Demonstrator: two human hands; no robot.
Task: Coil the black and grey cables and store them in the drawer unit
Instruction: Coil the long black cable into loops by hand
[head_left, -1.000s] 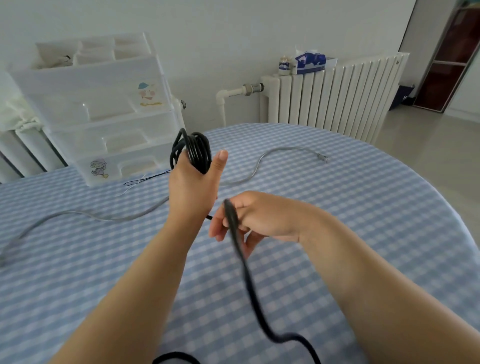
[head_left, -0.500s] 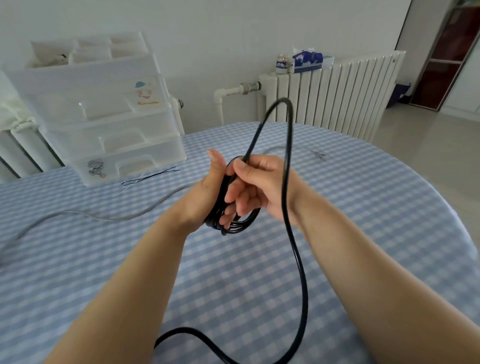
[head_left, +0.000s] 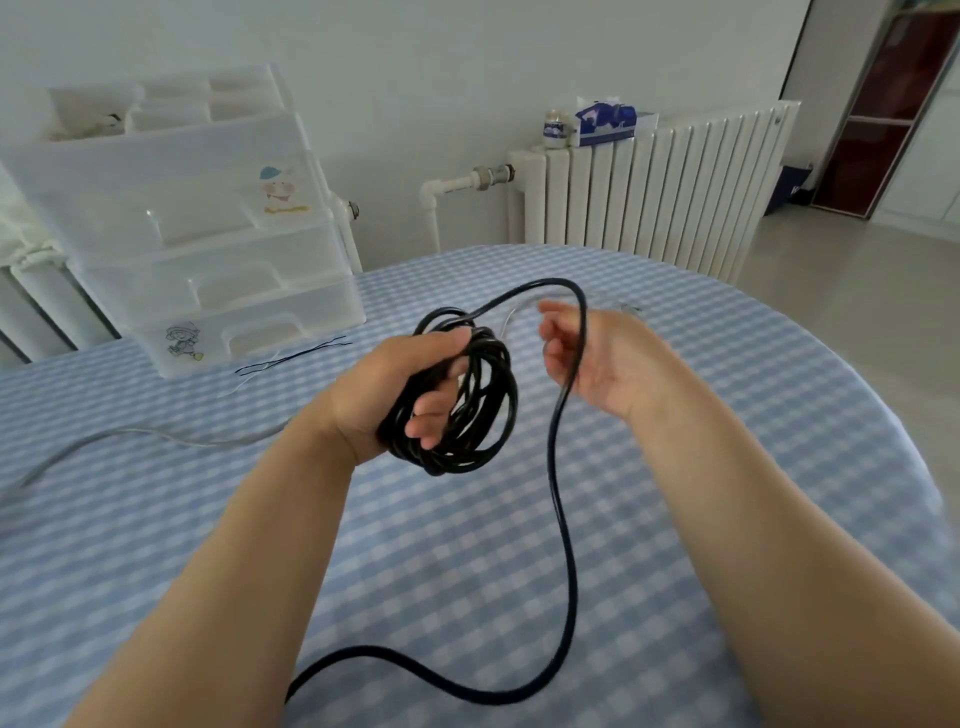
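Note:
My left hand (head_left: 395, 395) is closed around a coil of black cable (head_left: 480, 410) with several loops, held above the table. A loose length of the same cable arcs over to my right hand (head_left: 597, 358), crosses its palm and hangs down to a curve near the table's front edge. My right hand's fingers are loosely spread, with the cable draped over them. A grey cable (head_left: 130, 436) lies uncoiled on the table, running from the far left behind my hands to a plug (head_left: 631, 310) at the right. The translucent drawer unit (head_left: 208, 260) stands at the back left, drawers closed.
The round table has a blue checked cloth (head_left: 467, 571). Thin black twist ties (head_left: 291, 356) lie in front of the drawer unit. A white radiator (head_left: 654, 192) carrying a tissue box and a small jar stands behind the table.
My right hand laid a new loop onto the coil, then moved right and opened, the cable sliding across its palm. The coil in my left hand has grown.

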